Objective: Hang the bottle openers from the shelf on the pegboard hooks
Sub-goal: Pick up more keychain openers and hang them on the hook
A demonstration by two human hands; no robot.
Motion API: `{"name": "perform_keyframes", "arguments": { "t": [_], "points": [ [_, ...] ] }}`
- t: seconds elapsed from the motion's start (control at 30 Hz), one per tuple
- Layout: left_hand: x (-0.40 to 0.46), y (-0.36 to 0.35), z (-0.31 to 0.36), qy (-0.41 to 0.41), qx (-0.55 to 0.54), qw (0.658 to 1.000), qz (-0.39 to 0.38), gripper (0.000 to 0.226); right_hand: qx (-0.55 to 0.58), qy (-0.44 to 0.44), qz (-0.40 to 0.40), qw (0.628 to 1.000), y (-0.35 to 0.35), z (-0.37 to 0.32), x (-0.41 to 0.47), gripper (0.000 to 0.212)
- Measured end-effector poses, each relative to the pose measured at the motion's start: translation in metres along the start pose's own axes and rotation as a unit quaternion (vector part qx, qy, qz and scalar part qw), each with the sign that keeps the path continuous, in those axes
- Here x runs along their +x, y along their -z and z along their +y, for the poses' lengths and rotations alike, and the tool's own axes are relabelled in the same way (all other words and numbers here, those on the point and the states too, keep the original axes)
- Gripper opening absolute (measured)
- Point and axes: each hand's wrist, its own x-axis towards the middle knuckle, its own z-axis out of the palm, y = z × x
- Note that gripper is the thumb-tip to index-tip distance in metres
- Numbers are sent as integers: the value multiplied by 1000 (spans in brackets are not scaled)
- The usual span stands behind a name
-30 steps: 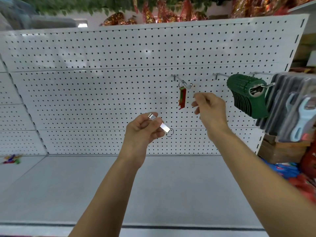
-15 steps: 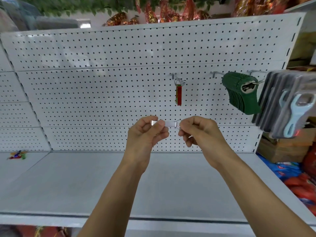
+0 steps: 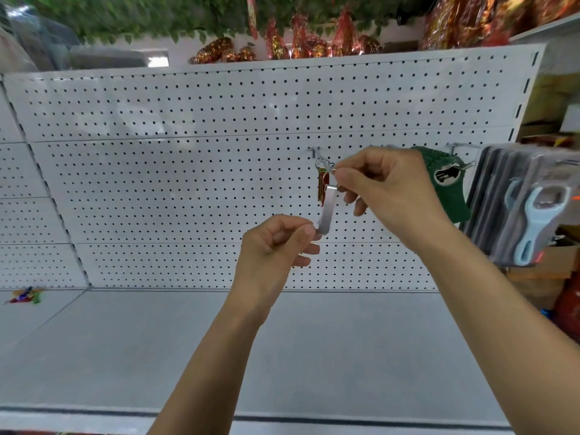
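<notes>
- Already one red flat bottle opener hangs on the thin metal pegboard hook; a few colourful pieces lie far left on the grey shelf.
- Now the silver flat metal bottle opener stands almost upright just beside the hook, not yet hung.
- Its top end is pinched by the right hand, its bottom end by the left hand.

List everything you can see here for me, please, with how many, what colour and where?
silver bottle opener: one, silver, held up before the hook
red opener: at least one, red, hanging on the hook
hook: one, metal, mid pegboard
pegboard: one, white, behind the shelf
shelf: one, grey-white, below
green items: a stack, green, hook at right
packaged openers: several, pale blue, far right
small objects: a few, multicoloured, shelf at left
left hand: pinches the opener's lower end
right hand: pinches its top
</notes>
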Motion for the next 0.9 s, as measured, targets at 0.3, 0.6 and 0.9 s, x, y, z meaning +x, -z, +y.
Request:
{"name": "perform_keyframes", "arguments": {
  "t": [0.3, 0.6, 0.9],
  "points": [
    [-3, 8, -16, -70, 312, 947, 25, 7, -39, 0, 30, 999, -7, 12, 31, 10],
    [-9, 12, -37, -76, 397, 915, 15, 21, -113, 21, 39, 993, -15, 39, 50, 12],
    [-10, 15, -47, -76, 454, 888, 26, 21, -111, 28, 68, 991, -24, 62, 64, 12]
  ]
}}
